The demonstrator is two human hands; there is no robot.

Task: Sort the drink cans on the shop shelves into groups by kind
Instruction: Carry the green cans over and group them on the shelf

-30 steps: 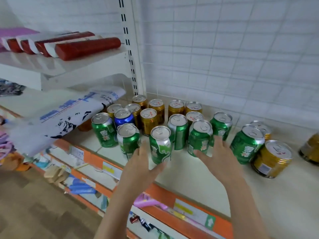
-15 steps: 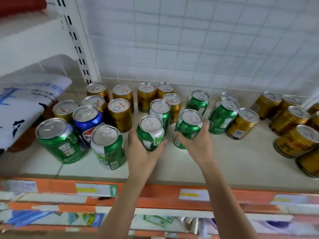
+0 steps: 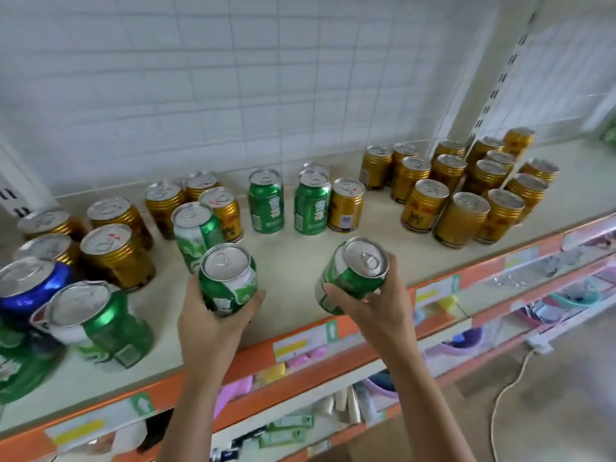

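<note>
Two green cans, silver-topped: left hand (image 3: 213, 323) fingers grip one (image 3: 228, 278), right hand (image 3: 376, 311) fingers the other (image 3: 353, 273).

Shop (price-tagged shelves (image 3: 300, 345), cans (image 3: 423, 205))

Your left hand (image 3: 213, 325) covers its green can's (image 3: 230, 278) lower label. The left edge cuts off a blue can (image 3: 30, 288), and the lower shelf goods (image 3: 286, 431) blur, perhaps packets.

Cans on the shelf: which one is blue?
The blue can at the far left, squeezed between gold and green ones. Every other can is green or gold.
</note>
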